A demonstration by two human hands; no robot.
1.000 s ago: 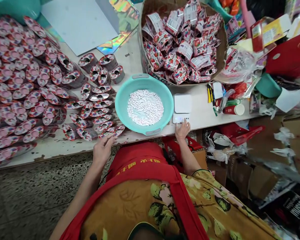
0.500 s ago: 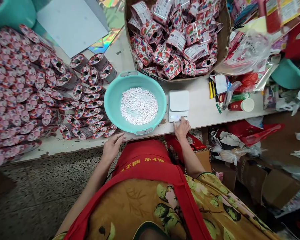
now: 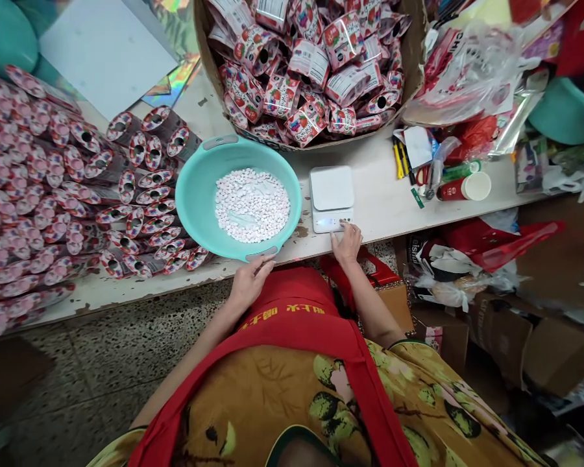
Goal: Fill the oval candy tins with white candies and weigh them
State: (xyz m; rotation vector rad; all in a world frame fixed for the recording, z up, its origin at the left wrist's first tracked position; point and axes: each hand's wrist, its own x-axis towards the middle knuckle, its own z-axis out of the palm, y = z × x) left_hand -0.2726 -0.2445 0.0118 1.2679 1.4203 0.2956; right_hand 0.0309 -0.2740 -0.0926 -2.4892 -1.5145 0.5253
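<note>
A white digital scale [image 3: 331,189] with a lit display lies flat near the table's front edge. My right hand [image 3: 347,244] is at its front panel, one fingertip at the buttons, and it holds nothing. To the left stands a turquoise basin [image 3: 189,211] with small pale pink and white pieces [image 3: 265,207] piled inside, a translucent thing partly among them. By the basin's front handle is my left hand [image 3: 251,279], fingers loosely stretched at the table edge; whether they touch the rim I cannot tell.
Rows of printed strawberry-pattern packs [image 3: 39,194] stand on the left. A cardboard box [image 3: 413,65] of similar packs sits behind the scale. On the right are a yellow cutter [image 3: 398,157], a red paper cup [image 3: 451,190] and plastic bags [image 3: 472,71].
My left hand has moved rightward along the table edge, nearer the basin's front handle. My right hand stays at the scale's buttons. The view has shifted slightly.
</note>
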